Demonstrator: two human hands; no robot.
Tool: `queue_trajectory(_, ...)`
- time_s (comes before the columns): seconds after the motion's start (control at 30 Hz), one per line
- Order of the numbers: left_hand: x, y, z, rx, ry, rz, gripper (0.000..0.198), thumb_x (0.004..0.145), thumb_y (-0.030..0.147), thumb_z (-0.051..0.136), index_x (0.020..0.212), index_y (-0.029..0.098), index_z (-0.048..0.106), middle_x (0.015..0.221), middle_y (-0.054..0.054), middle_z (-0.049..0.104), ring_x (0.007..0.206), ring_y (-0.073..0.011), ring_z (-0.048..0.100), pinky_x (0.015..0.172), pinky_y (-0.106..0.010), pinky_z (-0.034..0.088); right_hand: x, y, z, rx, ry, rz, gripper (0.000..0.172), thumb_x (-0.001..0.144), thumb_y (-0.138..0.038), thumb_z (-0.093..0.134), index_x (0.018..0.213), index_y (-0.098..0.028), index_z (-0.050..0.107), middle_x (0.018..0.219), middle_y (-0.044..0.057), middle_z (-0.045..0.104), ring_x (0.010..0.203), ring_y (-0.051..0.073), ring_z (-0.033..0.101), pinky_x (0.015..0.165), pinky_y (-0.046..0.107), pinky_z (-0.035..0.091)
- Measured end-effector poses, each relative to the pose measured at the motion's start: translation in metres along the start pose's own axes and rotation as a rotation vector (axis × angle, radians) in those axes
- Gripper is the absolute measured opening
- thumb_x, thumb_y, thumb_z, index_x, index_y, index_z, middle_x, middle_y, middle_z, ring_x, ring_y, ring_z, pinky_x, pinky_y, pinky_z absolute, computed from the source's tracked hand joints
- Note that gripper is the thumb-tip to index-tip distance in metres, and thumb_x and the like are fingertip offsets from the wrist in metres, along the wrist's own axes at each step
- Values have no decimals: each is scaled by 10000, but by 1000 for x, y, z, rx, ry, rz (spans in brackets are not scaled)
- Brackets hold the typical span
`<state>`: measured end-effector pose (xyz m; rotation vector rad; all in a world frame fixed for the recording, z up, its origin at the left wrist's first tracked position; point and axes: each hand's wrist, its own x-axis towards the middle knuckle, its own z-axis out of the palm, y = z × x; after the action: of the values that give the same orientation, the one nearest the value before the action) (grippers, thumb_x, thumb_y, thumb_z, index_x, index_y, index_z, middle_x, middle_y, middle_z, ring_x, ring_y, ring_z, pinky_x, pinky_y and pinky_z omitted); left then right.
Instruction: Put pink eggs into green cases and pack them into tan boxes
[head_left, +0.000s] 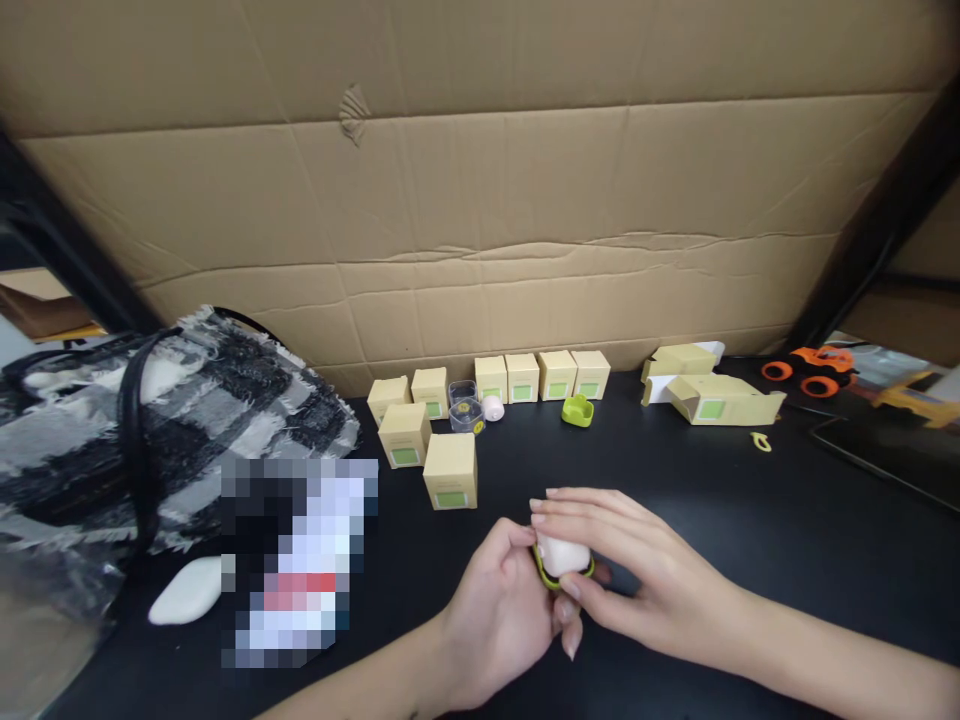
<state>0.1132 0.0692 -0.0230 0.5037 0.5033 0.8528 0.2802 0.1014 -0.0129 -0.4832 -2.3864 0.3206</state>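
Note:
Near the front middle, a small white rounded piece (564,555) sits in a green cup-like holder (553,582). My left hand (506,610) is curled round the holder from the left and below, its thumb at the rim. From the right, my right hand (637,560) reaches over the white piece, with its thumb on the near rim and its fingers across the top. The palm side of the right hand and the underside of the holder are hidden. Further back lies a similar green holder (577,411), and a small white round piece (493,408) is beside clear plastic cups (465,408).
Several small cream boxes (451,472) stand towards the back. Opened cartons (731,400), a pale green loop (761,442), an orange toy truck (821,368) and a dark phone-like slab (892,455) are at right. A checked bag (202,430) and white oval object (187,590) occupy the left.

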Motion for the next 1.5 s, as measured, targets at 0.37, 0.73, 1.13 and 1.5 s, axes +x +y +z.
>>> queue_trajectory(0.37,-3,-1,-4,31,15,-161,152,631,301,458,710,175,490,602,29,448,490,-91,312,487,-258,150,4,-9,7,112,-9,131,274,711,-158,635,980,-195,592,830,28,657,690,152,617,600,247,487)
queue_trajectory(0.73,-3,-2,-2,40,20,-155,161,620,314,437,702,183,483,619,26,445,526,-109,324,496,-280,122,8,-16,8,95,-31,236,263,653,-160,613,909,-213,634,820,15,608,677,143,589,561,223,456)
queue_trajectory(1.13,-13,7,6,179,135,66,301,731,376,646,906,169,514,749,9,557,504,-51,355,515,-228,225,10,5,-23,409,-109,172,362,807,-129,634,1141,-224,532,1127,65,602,1024,172,598,869,299,513)
queue_trajectory(1.5,-10,4,6,231,113,101,531,712,471,712,1062,133,498,899,-120,680,541,-90,517,505,-231,402,3,7,-9,419,-90,253,414,790,-214,693,1150,-245,491,1178,65,597,1123,211,578,938,351,494)
